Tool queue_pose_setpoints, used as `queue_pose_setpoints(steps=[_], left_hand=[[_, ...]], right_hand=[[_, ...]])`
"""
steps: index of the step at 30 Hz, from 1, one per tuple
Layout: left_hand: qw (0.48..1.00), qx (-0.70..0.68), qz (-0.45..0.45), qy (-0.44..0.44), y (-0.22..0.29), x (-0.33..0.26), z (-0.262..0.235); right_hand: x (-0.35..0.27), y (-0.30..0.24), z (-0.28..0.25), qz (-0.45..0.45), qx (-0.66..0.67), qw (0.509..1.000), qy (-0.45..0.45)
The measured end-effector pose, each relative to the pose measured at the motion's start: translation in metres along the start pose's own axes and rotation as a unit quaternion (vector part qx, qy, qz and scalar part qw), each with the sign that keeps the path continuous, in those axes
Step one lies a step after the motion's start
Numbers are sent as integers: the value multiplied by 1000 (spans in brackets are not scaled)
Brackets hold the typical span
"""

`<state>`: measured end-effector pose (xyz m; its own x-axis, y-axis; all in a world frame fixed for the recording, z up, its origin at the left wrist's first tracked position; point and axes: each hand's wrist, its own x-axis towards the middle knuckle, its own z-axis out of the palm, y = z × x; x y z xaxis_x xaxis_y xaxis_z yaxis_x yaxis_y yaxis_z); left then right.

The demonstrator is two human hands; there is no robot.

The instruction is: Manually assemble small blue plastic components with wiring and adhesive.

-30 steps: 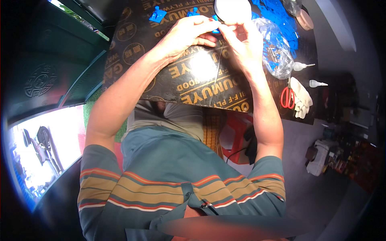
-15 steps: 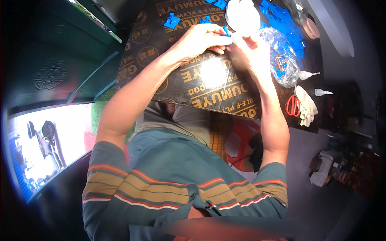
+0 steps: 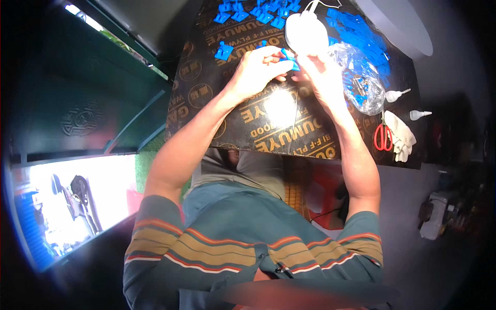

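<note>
My left hand (image 3: pixel 258 71) pinches a small blue plastic part (image 3: pixel 291 60) between thumb and fingers, above the near-middle of the table. Close beside it on the right, my right hand (image 3: pixel 321 73) has its fingers drawn together near the part. What sits between those right fingertips is hidden. A similar blue piece (image 3: pixel 223 51) stands on the table left of my left hand. Another blue piece (image 3: pixel 263 45) is partly covered by that hand. Beyond both hands lies a white rounded device (image 3: pixel 306 32) with a white cord.
Several blue assembled pieces (image 3: pixel 266 11) stand along the far side of the dark printed plywood table (image 3: pixel 206 103). To the right are a heap of flat blue parts (image 3: pixel 361 36), a clear plastic bag (image 3: pixel 368 101) holding small metal pieces, white nozzle bottles (image 3: pixel 395 95), red-handled scissors (image 3: pixel 383 138) and white gloves (image 3: pixel 402 137).
The view has shifted, so more blue pieces show at the far side. The blue part is now turned and more of it is visible between my hands.
</note>
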<state>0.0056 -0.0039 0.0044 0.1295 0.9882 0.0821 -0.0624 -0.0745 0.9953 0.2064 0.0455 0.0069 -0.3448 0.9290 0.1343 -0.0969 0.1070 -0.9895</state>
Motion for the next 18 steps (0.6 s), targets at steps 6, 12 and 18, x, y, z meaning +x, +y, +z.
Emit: queue_pose_setpoints(steps=[6,12,18], left_hand=[[995,37,81,53,-2,-4,4],[997,37,58,33,-3,-4,0],[997,21,65,21,2,-3,-1]], right_hand=[[-1,-3,-1,-25,-92,994,-59],[-2,-10,-6,-35,-105,991,-75],[0,-10,-10,-30,-96,991,-86]])
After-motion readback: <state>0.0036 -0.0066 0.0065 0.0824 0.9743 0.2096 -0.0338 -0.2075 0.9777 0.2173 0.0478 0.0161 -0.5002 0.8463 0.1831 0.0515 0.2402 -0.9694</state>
